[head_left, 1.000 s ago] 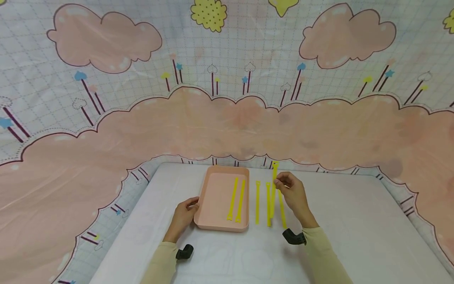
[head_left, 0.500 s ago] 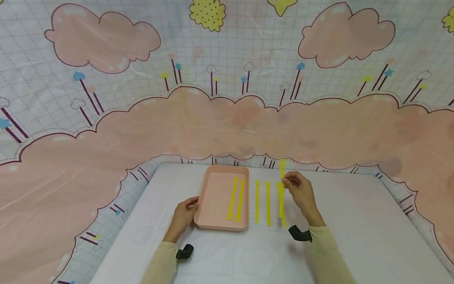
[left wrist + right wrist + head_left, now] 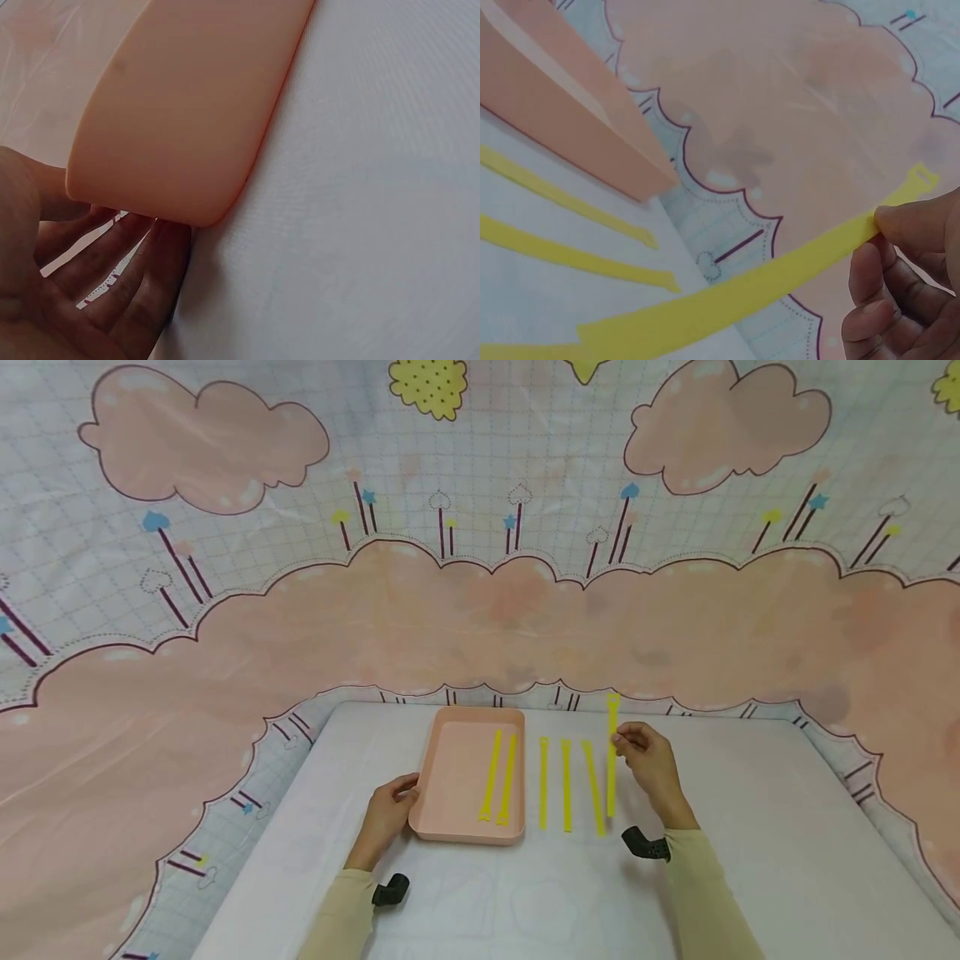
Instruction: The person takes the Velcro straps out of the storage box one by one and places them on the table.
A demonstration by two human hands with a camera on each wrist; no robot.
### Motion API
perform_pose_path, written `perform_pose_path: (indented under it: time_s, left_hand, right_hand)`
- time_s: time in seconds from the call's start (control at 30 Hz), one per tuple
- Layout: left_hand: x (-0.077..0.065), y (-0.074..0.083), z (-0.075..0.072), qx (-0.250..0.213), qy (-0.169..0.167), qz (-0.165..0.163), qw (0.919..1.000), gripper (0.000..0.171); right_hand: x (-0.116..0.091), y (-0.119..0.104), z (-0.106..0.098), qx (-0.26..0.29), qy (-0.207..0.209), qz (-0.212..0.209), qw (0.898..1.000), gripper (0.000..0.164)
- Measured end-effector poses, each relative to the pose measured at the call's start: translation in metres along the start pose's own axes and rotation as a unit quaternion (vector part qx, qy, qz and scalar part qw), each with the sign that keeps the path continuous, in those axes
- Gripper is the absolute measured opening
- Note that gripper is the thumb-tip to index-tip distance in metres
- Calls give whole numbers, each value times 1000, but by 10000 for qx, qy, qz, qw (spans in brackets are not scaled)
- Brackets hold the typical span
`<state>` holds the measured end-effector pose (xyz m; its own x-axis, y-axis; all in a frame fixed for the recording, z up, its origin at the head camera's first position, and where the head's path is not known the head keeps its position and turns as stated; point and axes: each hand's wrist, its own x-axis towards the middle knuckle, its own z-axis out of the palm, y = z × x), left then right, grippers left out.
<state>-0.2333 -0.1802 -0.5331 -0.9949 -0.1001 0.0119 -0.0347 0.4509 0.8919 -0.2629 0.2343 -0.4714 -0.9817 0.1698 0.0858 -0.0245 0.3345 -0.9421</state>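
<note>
My right hand (image 3: pixel 651 767) pinches a yellow cable tie (image 3: pixel 611 781) between thumb and fingertips, near its slotted head. In the right wrist view the tie (image 3: pixel 742 296) stretches away to the lower left, flat and slightly bowed. My left hand (image 3: pixel 392 810) holds the left side of a pink tray (image 3: pixel 448 831); in the left wrist view the thumb lies at the rim of the tray (image 3: pixel 180 112) and the fingers pass behind its wall. Two yellow ties (image 3: pixel 507 781) lie side by side in the tray. Three more ties (image 3: pixel 567 785) lie in a row between tray and right hand.
A white table (image 3: pixel 480 902) bears the tray and ties. Behind it hangs a patterned cloth (image 3: pixel 480 627) with pink clouds, which also drops past the table's sides. Black wrist cameras (image 3: pixel 392 890) sit at both sleeves.
My right hand has moved right with its cable tie, past the rightmost tie on the table, which now shows fully. The left hand stays at the tray.
</note>
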Motion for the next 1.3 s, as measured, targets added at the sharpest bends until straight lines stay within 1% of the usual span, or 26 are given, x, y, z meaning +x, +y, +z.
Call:
perform_pose_path:
  time_s: [0.13,0.33,0.57,0.8,1.03,1.13,1.3]
  left_hand:
    - [-1,1,0,-16,-8,39,10000,34]
    - [-1,2,-1,-85,-42,12,10000,35]
    - [-3,5,-1,-90,-39,13,10000,35]
    - [-5,4,-2,-117,20,101,9999,33]
    - [-6,5,-2,-112,26,55,9999,33]
    - [-6,6,-2,-80,3,88,9999,34]
    - [-5,5,-2,-112,-45,34,9999,35]
  right_hand:
    - [4,5,-1,-80,-11,115,9999,23]
    - [8,14,-4,-224,2,258,9994,23]
    - [12,26,-5,-353,-250,538,9976,26]
    - [11,34,-3,-331,-352,968,9941,29]
    - [14,43,0,-364,-314,1425,9886,29]
    - [14,48,1,-395,-317,1422,9885,28]
    - [14,54,2,-528,-311,1368,9887,27]
